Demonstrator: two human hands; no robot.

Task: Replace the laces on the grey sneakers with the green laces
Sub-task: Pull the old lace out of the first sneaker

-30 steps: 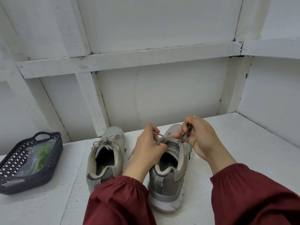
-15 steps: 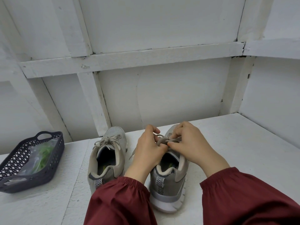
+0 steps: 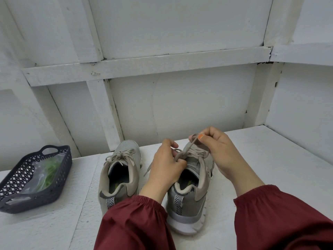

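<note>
Two grey sneakers stand side by side on the white shelf, heels toward me. The left sneaker (image 3: 119, 170) keeps its grey lace tied in a bow. Over the right sneaker (image 3: 191, 192), my left hand (image 3: 164, 170) grips the grey lace (image 3: 187, 148) at the tongue. My right hand (image 3: 221, 152) pinches a loop of that same lace and holds it up above the toe. Green laces (image 3: 48, 170) lie in a clear bag inside the dark basket at the left.
The dark plastic basket (image 3: 54, 193) sits at the left end of the white shelf (image 3: 270, 168). A white panelled wall with beams stands close behind the shoes. My red sleeves fill the lower part of the view.
My right hand went down to the lace at the tongue, then rose up and to the right, drawing a loop of grey lace out. My left hand stayed on the lace.
</note>
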